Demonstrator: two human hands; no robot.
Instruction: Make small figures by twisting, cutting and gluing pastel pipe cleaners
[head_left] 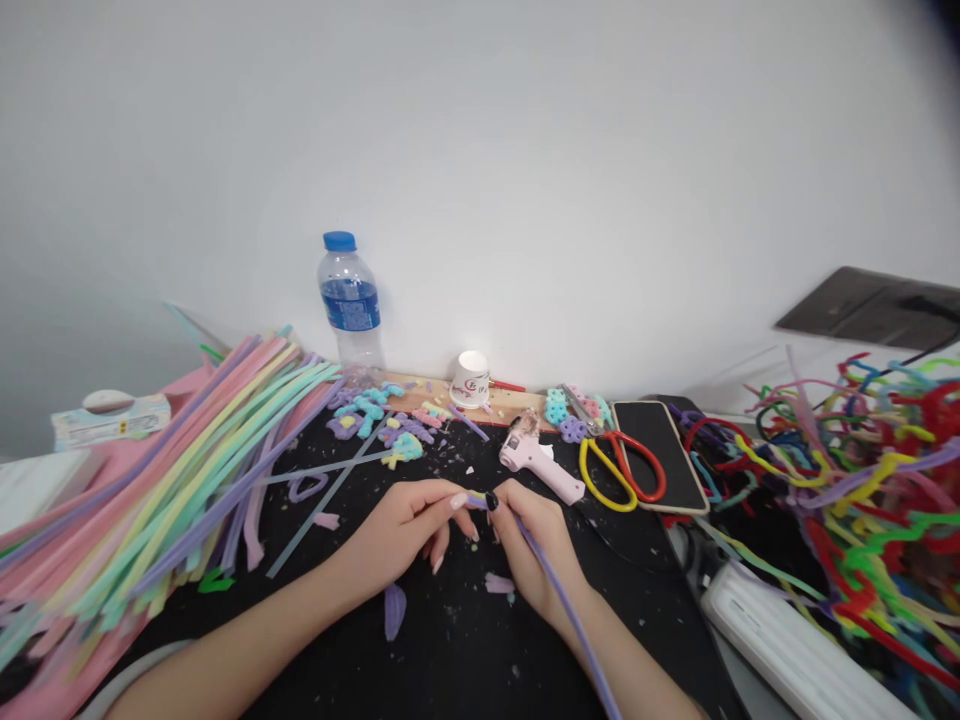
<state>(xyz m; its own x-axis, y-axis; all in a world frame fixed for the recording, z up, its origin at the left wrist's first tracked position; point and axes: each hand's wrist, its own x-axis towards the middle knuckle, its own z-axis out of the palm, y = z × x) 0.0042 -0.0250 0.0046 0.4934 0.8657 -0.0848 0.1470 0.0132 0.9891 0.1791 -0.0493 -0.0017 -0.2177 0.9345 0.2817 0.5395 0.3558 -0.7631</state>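
Note:
A long purple pipe cleaner point(561, 590) runs from between my fingertips down across my right wrist toward the bottom edge. My left hand point(420, 515) pinches its upper end, where a bit of yellow shows. Close beside it, my right hand point(529, 530) grips the same stem between thumb and forefinger. Just beyond my hands lies a pale pink glue gun point(541, 462). Scissors point(616, 470) with one yellow and one red handle rest to its right. A purple leaf-shaped piece point(394, 612) lies below my left hand.
Pastel pipe cleaners point(217, 440) pile up at left; tangled bright ones point(877, 500) crowd the right. A water bottle point(351, 300) and paper cup point(471, 380) stand by the wall. Small fuzzy shapes point(375, 415), a phone point(660, 455) and a white power strip point(795, 650) lie around.

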